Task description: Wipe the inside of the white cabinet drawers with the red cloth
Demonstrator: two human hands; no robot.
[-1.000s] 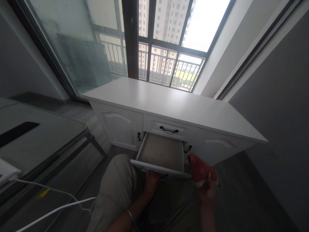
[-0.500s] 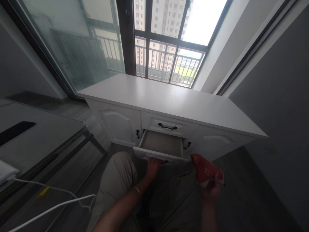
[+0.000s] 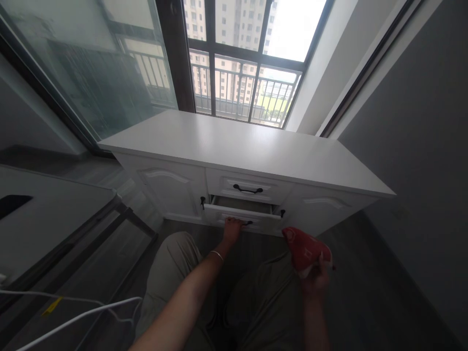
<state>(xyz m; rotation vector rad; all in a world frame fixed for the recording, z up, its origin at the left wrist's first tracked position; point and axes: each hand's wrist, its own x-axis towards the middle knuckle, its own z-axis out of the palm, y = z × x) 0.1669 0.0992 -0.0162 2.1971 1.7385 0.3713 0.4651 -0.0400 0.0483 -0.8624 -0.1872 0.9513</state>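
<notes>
My left hand (image 3: pixel 233 231) has its fingers closed around the dark handle (image 3: pixel 247 223) of the lower middle drawer (image 3: pixel 263 220). That drawer stands partly pulled out of a white cabinet (image 3: pixel 241 146), and only a strip of its inside shows. Off to the right, my right hand (image 3: pixel 317 279) grips a red cloth (image 3: pixel 305 246) with pale markings and a light edge. The cloth hangs in front of the cabinet's right door (image 3: pixel 318 207). Above the pulled drawer, the upper drawer (image 3: pixel 228 184) is closed.
A low table (image 3: pixel 54 204) with a dark flat object (image 3: pixel 14 204) stands at the left. White cables (image 3: pixel 87 312), one with a yellow tag (image 3: pixel 53 306), run across the lower left. Behind the cabinet are glass doors (image 3: pixel 237 58); a grey wall (image 3: pixel 409 117) rises at right.
My left hand has pushed the lower drawer inward, so less of its inside shows. The red cloth is still in my right hand. The view has shifted slightly.
</notes>
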